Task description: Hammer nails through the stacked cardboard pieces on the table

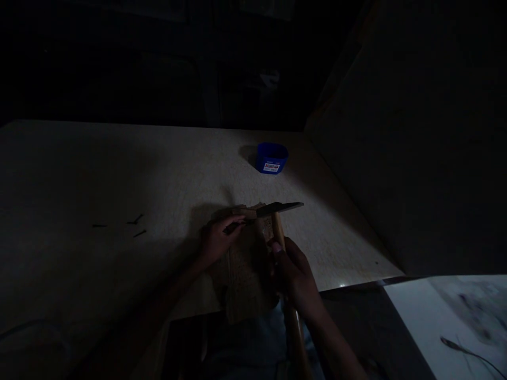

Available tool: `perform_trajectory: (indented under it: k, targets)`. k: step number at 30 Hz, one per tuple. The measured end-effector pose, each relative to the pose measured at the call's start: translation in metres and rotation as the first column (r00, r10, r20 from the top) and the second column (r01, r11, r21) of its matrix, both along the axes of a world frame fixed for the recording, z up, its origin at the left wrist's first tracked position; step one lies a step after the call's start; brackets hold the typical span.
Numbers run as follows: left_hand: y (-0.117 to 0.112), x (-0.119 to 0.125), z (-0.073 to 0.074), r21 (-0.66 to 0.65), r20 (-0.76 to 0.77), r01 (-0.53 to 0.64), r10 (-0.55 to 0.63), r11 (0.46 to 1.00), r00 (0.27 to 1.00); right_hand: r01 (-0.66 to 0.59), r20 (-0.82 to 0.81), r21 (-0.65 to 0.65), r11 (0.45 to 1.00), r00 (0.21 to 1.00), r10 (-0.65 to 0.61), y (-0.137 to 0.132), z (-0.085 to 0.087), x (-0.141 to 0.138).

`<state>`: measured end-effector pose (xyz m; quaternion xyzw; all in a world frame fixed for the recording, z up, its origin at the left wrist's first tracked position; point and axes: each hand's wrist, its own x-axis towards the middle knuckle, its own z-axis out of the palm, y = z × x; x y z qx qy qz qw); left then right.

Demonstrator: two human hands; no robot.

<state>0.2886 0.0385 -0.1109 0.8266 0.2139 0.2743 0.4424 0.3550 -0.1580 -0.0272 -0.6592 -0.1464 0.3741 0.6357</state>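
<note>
My right hand [291, 269] is wrapped around the wooden handle of a hammer [279, 227]. The dark metal head of the hammer sits at the top of the handle, pointing left and right above the table. Just left of the head, my left hand [222, 237] has its fingers pinched together beside a small light-brown block [243, 213]. Something dark and thin shows at those fingertips, too dim to name. Beneath both hands lies a worn brown piece of cardboard [243, 279], reaching over the front edge of the table.
A blue plastic tub [271, 158] with a white label stands behind the hands. Several dark nails or screws [137, 221] lie on the table [178, 169] at left. A dark panel [415, 158] rises at right. A spoon [455, 345] rests on a white surface at lower right.
</note>
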Motion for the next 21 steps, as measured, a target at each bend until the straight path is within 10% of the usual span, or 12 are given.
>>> perform_trajectory:
  k: [8,15,21]
  targets:
    - [-0.001,-0.001,0.000,0.074,-0.049,-0.047,0.051,0.996,0.998,-0.249,0.310,-0.142,0.958,0.908,0.282,-0.006,0.032,0.016]
    - [-0.004,0.002,-0.008,0.012,-0.017,-0.064,0.065,0.998,0.998,-0.298,0.365,-0.368,0.881,0.825,0.432,0.011,0.014,0.020]
    - [-0.006,0.002,-0.003,-0.069,-0.002,-0.056,0.057,0.996,0.998,-0.261,0.381,-0.267,0.928,0.856,0.351,0.008,0.013,0.023]
